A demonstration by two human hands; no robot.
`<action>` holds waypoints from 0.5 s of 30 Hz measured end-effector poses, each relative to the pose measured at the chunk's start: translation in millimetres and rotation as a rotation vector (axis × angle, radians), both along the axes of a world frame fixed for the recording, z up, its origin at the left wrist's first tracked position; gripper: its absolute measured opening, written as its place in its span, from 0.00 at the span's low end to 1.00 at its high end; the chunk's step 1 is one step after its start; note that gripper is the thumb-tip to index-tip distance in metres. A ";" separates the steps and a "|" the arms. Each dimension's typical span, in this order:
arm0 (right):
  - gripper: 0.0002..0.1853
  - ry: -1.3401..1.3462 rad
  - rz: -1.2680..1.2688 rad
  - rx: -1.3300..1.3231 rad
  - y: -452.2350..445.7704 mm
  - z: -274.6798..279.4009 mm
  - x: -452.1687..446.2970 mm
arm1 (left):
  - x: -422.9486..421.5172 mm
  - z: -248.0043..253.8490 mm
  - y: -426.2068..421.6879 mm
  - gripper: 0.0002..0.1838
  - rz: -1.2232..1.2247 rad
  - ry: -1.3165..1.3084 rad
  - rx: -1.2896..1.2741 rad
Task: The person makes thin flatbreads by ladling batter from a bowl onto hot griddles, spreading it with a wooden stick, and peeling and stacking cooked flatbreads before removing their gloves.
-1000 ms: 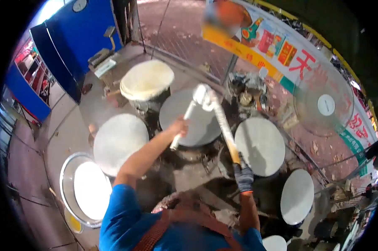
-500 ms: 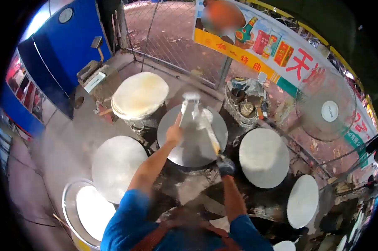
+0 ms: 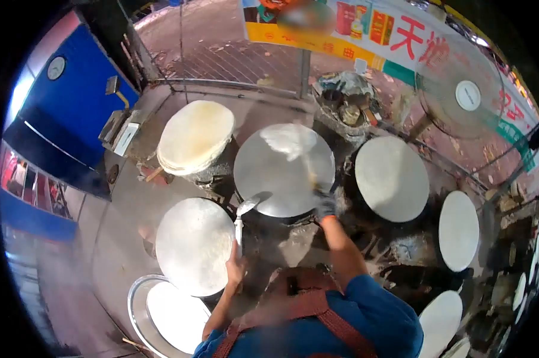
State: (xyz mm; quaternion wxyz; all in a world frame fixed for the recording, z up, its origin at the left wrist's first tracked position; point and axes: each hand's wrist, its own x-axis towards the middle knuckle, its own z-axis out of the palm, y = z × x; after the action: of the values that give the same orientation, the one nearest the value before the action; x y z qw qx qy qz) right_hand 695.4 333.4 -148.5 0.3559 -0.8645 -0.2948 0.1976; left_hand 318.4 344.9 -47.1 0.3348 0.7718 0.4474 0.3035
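Two hands showed in my head view, each with a tool. I saw the left arm bent low, its forearm angled forward; the bare left hand (image 3: 235, 269) was wrapped around the white handle of a ladle (image 3: 239, 230), whose metal head lay ahead of it by the griddle (image 3: 263, 185); whether they touched, I couldn't tell. The right arm reached farther forward, and the gloved right hand (image 3: 325, 206), blurred, was closed on a stick (image 3: 310, 172) running over the griddle toward batter (image 3: 287, 138) beyond that hand. One pale round (image 3: 192, 247) lay just left of the left hand.
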 end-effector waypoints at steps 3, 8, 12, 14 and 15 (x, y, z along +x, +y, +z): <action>0.19 -0.108 0.167 0.007 31.2 39.0 -42.0 | -4.2 11.7 -8.6 0.37 0.041 0.049 -0.154; 0.20 0.192 0.037 -0.049 -23.5 133.3 -0.9 | -18.0 0.5 -1.5 0.37 0.022 0.165 -0.159; 0.15 0.155 0.205 0.237 22.3 -12.8 -24.3 | -3.6 21.0 -13.2 0.38 0.030 -0.001 -0.218; 0.14 0.262 0.278 0.240 7.5 37.0 -1.0 | -1.0 15.4 -14.0 0.35 0.056 0.053 -0.242; 0.14 0.459 0.224 0.338 -4.9 60.4 17.0 | -4.1 6.1 -15.9 0.34 0.074 0.122 -0.260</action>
State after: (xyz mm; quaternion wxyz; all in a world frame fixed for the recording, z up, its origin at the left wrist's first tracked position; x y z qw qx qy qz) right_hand 712.4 328.5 -88.1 0.5279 -0.6880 -0.3289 0.3739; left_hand 314.3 329.0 -41.1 0.3925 0.7219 0.5306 0.2078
